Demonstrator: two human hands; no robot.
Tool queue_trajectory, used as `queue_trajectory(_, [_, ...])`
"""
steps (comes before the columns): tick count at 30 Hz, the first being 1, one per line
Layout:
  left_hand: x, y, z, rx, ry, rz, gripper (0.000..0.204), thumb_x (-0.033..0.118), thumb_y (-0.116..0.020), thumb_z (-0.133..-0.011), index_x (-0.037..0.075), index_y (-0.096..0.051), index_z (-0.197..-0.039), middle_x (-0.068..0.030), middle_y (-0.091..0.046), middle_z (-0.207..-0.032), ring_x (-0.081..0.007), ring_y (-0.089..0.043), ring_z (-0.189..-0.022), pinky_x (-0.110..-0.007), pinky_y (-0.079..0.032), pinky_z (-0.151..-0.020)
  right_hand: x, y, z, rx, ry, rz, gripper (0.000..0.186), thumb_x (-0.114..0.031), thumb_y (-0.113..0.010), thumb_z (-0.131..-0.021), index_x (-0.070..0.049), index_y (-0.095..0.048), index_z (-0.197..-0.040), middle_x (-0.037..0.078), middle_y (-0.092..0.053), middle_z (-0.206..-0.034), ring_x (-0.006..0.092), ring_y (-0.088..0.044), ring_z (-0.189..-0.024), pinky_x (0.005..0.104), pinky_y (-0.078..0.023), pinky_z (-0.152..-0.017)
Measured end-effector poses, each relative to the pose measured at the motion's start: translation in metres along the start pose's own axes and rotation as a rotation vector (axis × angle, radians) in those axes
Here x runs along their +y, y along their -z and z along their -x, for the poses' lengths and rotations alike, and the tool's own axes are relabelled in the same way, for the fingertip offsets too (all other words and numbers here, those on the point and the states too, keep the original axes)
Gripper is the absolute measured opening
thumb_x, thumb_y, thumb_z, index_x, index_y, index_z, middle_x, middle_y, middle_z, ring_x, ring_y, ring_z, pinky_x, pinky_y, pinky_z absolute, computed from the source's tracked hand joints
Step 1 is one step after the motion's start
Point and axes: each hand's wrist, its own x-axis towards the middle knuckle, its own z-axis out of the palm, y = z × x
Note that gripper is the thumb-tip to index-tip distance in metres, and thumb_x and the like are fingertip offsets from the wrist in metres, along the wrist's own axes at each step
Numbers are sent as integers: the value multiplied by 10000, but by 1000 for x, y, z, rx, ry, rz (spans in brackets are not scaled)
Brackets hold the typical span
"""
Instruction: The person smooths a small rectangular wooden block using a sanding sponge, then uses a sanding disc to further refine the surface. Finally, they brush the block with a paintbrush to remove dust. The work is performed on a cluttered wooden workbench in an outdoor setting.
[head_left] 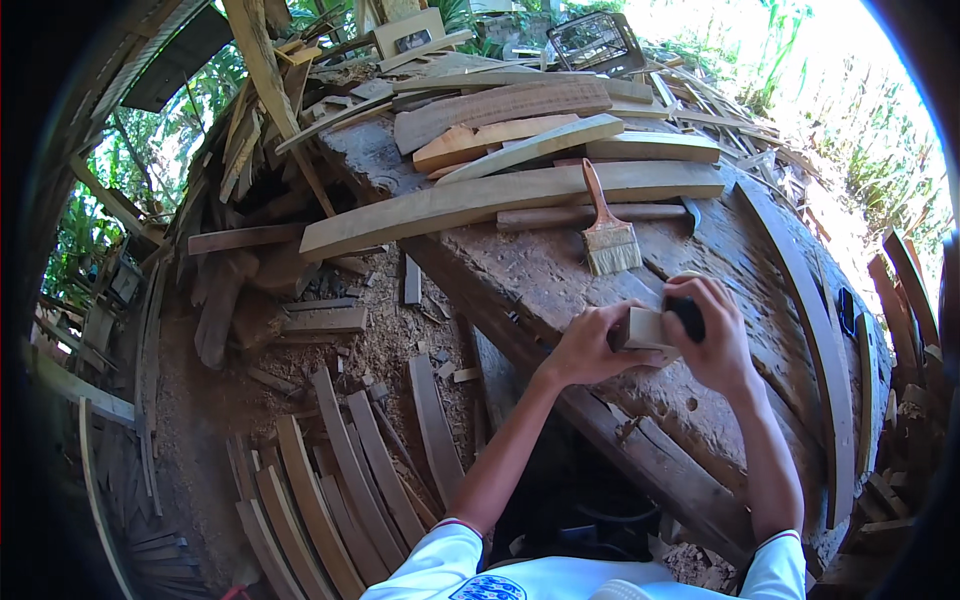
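Above the worn timber bench [520, 270], my left hand [590, 348] grips a small pale wooden block [642, 327] from its left side. My right hand [720, 335] is closed around a black rounded object [686, 318] against the block's right side; its kind is not clear. Parts of both the block and the black object are hidden by my fingers. Just beyond my hands lies a wide paintbrush [612, 245], its light bristles pointing toward me. Behind it rests a hammer [560, 217] with a wooden handle, partly covered by the brush.
A long pale board [450, 212] crosses the bench beyond the tools, with stacked planks [500, 112] farther back. Another long board [800, 300] runs along the right side. At lower left, several wood strips [340, 470] stand near shavings [390, 320]. A dark crate [597, 45] sits far back.
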Motion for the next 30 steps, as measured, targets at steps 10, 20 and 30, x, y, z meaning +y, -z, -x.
queue_trajectory(10, [-10, -1, 1, 131, -199, -120, 647, 417, -938, -740, 59, -683, -1214, -159, -742, -831, -324, -762, -749, -435, -581, -699, -33, -9, -12, -95, 233, -73, 290, -172, -781, -905, -29, -720, -1151, 172, -706, -1289, 389, -689, -1184, 494, -539, -1050])
queue_trajectory(20, [-42, -8, 2, 183, -327, 9, 563, 342, -915, -758, 66, -698, -1199, -132, -750, -886, -322, -746, -800, -434, -587, -747, -50, -22, -21, -84, 242, -155, 340, -155, -817, -877, -19, -711, -1171, 172, -700, -1297, 373, -659, -1245, 475, -522, -1090])
queue_trajectory(30, [-2, 7, -1, -36, 31, -142, 523, 348, -943, -736, 57, -698, -1096, -145, -756, -876, -332, -771, -819, -422, -598, -744, -29, -24, -30, -61, 143, -84, 320, -166, -794, -874, -38, -706, -1154, 154, -709, -1235, 387, -658, -1220, 489, -506, -1086])
